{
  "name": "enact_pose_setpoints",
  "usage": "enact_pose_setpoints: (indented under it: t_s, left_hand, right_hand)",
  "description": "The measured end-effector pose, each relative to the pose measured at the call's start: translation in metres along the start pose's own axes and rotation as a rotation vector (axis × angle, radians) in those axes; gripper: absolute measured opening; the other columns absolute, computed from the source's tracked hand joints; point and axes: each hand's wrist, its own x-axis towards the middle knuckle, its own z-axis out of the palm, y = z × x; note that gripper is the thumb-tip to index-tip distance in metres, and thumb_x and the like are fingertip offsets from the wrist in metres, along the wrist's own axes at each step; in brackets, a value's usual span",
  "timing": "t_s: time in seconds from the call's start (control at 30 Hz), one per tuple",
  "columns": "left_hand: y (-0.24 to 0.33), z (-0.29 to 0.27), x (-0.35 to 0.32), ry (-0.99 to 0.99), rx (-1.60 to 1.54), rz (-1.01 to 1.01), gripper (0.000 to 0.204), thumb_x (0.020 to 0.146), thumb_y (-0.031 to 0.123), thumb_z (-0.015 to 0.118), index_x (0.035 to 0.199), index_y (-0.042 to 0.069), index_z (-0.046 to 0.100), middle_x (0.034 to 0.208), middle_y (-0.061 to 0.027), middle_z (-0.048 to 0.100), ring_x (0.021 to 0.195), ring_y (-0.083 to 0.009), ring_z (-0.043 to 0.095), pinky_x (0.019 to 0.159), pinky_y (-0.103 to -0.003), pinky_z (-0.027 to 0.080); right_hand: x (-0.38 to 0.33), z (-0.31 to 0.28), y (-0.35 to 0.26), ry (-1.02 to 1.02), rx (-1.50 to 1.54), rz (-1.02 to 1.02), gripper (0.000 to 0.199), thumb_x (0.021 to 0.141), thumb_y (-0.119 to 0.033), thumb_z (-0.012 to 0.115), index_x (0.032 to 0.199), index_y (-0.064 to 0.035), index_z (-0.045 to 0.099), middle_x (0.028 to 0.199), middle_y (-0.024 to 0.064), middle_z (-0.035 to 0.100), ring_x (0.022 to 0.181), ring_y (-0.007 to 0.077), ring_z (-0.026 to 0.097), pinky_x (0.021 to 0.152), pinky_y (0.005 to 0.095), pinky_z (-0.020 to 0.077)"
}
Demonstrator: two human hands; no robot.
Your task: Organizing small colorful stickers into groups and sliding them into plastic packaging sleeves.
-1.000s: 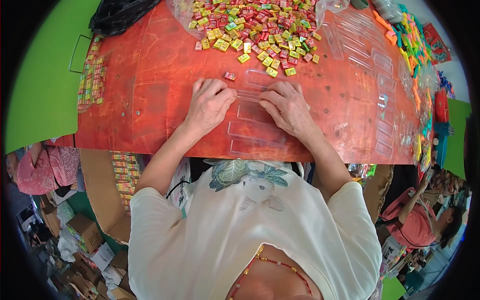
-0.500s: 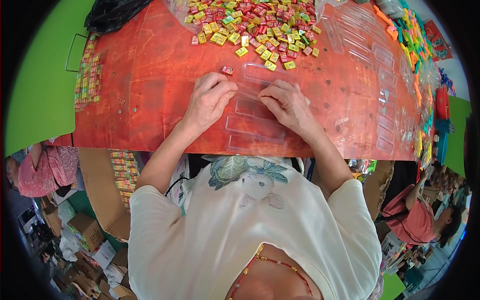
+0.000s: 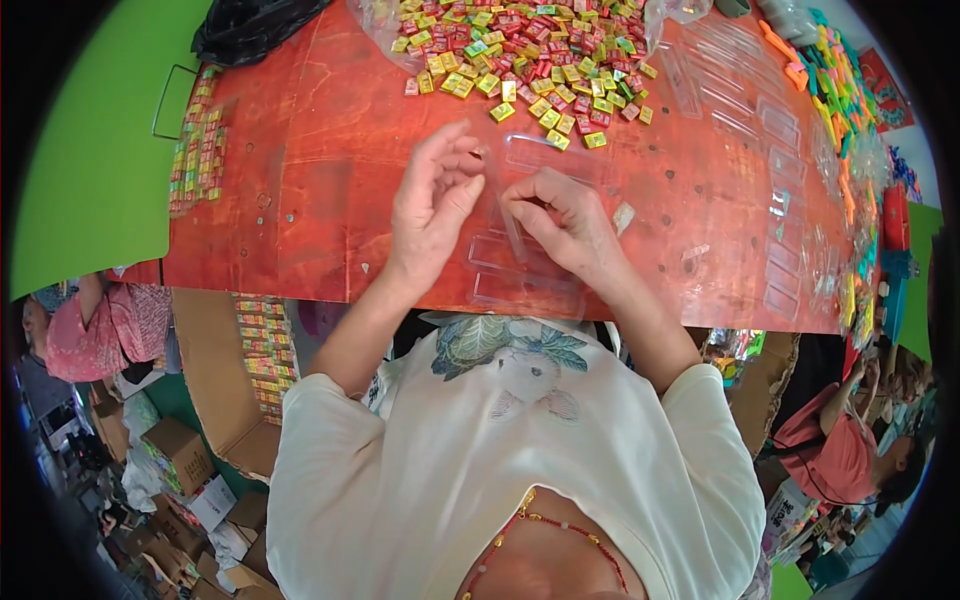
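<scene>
Your right hand (image 3: 567, 225) pinches a tray (image 3: 516, 242) over the scuffed red table (image 3: 325, 180); your left hand (image 3: 435, 210), I cannot tell. 2 people (image 3: 832, 445) flank you.

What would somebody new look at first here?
Probably the heap of tiny red and yellow boxes at the far middle of the red table. Then the left hand and right hand nearer the person, a clear plastic piece between them. Colourful plastic things crowd the right.

Red table (image 3: 325, 190) — green panel (image 3: 90, 150) and cardboard boxes (image 3: 178, 452) to the left
</scene>
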Motion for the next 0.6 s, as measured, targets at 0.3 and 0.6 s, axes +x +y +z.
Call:
enact_pose_setpoints:
  t_s: [0.3,0.6]
  left_hand:
    - [-0.001,0.017,-0.016,0.099,-0.503,-0.175,0.04,0.102,0.004,0.054,0.142,0.003,0.049,0.124,-0.0086,0.059,0.108,-0.0129,0.059,0.094,-0.028,0.05]
    - [0.001,0.017,-0.014,0.188,-0.477,-0.2,0.035,0.102,0.002,0.053,0.137,0.003,0.054,0.118,-0.008,0.06,0.103,-0.0123,0.058,0.089,-0.028,0.052]
  right_hand:
    - [0.019,0.022,0.007,0.054,0.526,-0.049,0.014,0.096,-0.011,0.068,0.104,0.0006,0.072,0.089,-0.0015,0.068,0.078,0.0037,0.056,0.071,0.0221,0.0472]
    - [0.022,0.021,0.013,-0.022,0.585,-0.043,0.016,0.098,-0.01,0.065,0.109,-0.0006,0.073,0.092,0.003,0.072,0.084,0.0094,0.063,0.078,0.0254,0.0514]
